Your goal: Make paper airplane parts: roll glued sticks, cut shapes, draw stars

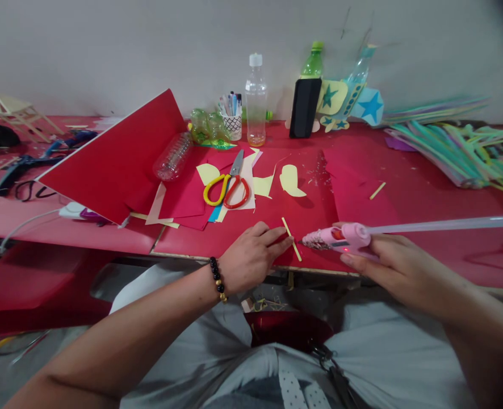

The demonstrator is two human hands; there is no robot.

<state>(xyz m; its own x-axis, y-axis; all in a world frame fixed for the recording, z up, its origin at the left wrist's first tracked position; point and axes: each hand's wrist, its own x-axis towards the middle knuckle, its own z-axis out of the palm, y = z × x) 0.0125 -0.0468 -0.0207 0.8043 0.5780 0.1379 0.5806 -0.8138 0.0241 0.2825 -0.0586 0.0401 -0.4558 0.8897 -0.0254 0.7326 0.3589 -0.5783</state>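
A: "Red desk (200, 243) across the middle, right hand (398, 264) clamped on the pink glue gun (346, 236), right of centre!"
B: "Left hand (248, 255): fingertips touching the yellow strip (297, 252), lower centre, near the gun's tip. Whether they're pinching, I can't tell!"

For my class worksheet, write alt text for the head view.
The right hand holds a pink glue gun, its nozzle near a thin yellow strip that the left hand touches on a red table. Scissors and pale-yellow pieces lie beyond.
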